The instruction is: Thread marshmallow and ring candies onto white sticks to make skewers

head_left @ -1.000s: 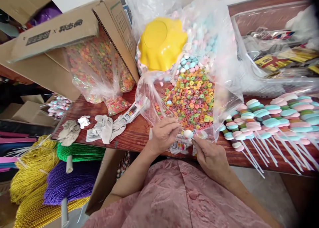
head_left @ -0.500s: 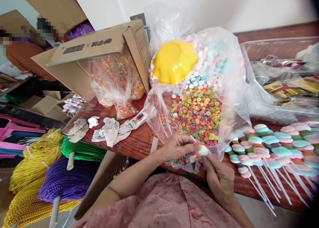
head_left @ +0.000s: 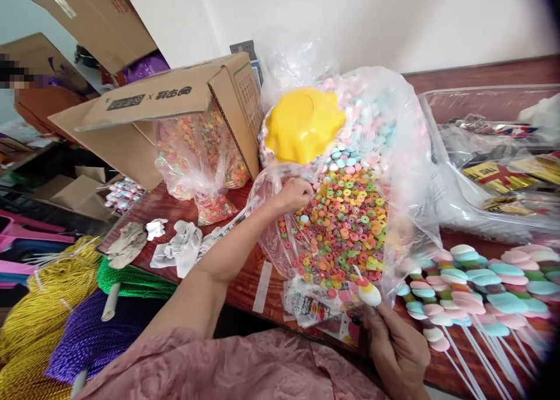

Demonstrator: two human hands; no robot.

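My right hand (head_left: 396,341) is closed on a candy skewer (head_left: 370,294), a thin white stick whose tip pokes up past a white marshmallow and small orange-yellow gummies. Over the left edge of the loose candy, my left hand (head_left: 295,195) curls its fingers down beside pink marshmallows; whatever they pinch is hidden. Gummy rings (head_left: 350,225) in many colours fill the front of the open clear bag (head_left: 271,237). Behind them lie pink, white and blue marshmallows (head_left: 371,114), with a yellow scalloped bowl (head_left: 304,123) turned upside down on top.
Finished marshmallow skewers (head_left: 485,289) are piled at the right. A cardboard box (head_left: 175,97) with bagged gummies (head_left: 201,155) stands left. White gloves (head_left: 179,248) lie near the edge, above cord bundles (head_left: 105,324). A clear bin (head_left: 490,149) holds packaging. Another person (head_left: 44,108) is at far left.
My left hand has let go of the skewer and moved up and left to the candy. The right hand keeps the skewer and is slightly lower.
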